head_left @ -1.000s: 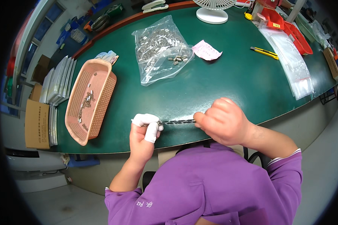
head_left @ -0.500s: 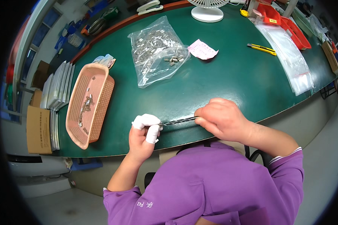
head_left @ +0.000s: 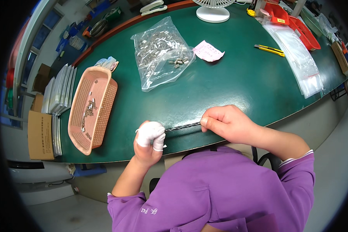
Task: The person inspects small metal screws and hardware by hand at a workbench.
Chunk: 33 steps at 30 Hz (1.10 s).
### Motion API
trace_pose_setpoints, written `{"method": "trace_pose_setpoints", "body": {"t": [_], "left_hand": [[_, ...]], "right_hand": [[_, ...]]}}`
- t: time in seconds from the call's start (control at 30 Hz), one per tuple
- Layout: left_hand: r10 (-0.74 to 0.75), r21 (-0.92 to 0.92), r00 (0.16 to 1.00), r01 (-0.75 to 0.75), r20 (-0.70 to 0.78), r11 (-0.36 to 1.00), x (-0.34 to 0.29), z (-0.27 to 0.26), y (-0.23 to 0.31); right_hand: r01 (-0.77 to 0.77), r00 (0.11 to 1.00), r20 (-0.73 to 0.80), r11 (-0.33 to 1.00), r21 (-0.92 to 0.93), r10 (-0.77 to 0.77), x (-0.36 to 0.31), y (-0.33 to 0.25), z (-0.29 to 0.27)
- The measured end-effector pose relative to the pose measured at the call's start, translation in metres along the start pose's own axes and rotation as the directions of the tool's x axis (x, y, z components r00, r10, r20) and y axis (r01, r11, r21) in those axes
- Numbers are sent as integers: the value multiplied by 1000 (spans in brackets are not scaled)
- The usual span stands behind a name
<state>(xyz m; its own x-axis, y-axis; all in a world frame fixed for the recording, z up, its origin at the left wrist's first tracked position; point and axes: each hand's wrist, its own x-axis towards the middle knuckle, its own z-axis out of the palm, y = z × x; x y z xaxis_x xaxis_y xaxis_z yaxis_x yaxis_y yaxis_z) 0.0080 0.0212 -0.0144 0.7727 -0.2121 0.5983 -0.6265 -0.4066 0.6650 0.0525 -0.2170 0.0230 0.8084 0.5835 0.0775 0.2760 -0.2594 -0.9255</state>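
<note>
A dark, spiral-fluted drill bit (head_left: 183,127) spans the gap between my hands, near the front edge of the green table. Its right end is pinched between the thumb and fingers of my right hand (head_left: 227,123). My left hand (head_left: 149,140), with white coverings on its thumb and fingers, is closed around the other end. Whether a small part sits inside those left fingers is hidden. A clear plastic bag (head_left: 158,50) full of small metal pieces lies beyond my hands, several pieces at its mouth. More such pieces rest in a pink plastic basket (head_left: 111,98) to the left.
On the green table (head_left: 236,81) lie a pink paper note (head_left: 208,51), a yellow utility knife (head_left: 269,50) and a stack of clear plastic bags (head_left: 297,63). A white fan (head_left: 212,14) and red bins (head_left: 303,34) stand at the back. A cardboard box (head_left: 40,135) is at far left.
My left hand has turned and its covered fingers have curled over the bit's end, where thumb and fingers were spread before. My right hand has shifted slightly, still pinching the bit.
</note>
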Motion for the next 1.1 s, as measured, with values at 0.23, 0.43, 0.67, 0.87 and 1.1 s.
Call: {"method": "trace_pose_setpoints", "body": {"t": [0.23, 0.43, 0.67, 0.87, 1.1], "left_hand": [[428, 311, 878, -476, 214, 822, 10, -24, -12], [139, 592, 990, -108, -7, 798, 18, -51, -11], [6, 647, 998, 31, -55, 762, 19, -57, 23], [-451, 263, 864, 499, -224, 826, -3, -52, -6], [-714, -906, 689, 370, 120, 205, -12, -41, 2]], "right_hand": [[-702, 711, 568, 465, 539, 415, -3, 6, 2], [-337, 933, 21, 856, 391, 358, -6, 21, -17], [-37, 884, -455, 957, -288, -103, -14, 48, -17], [-74, 876, -482, 989, -127, 3, -14, 51, -13], [-31, 850, -527, 997, -77, -14, -14, 49, -13]]}}
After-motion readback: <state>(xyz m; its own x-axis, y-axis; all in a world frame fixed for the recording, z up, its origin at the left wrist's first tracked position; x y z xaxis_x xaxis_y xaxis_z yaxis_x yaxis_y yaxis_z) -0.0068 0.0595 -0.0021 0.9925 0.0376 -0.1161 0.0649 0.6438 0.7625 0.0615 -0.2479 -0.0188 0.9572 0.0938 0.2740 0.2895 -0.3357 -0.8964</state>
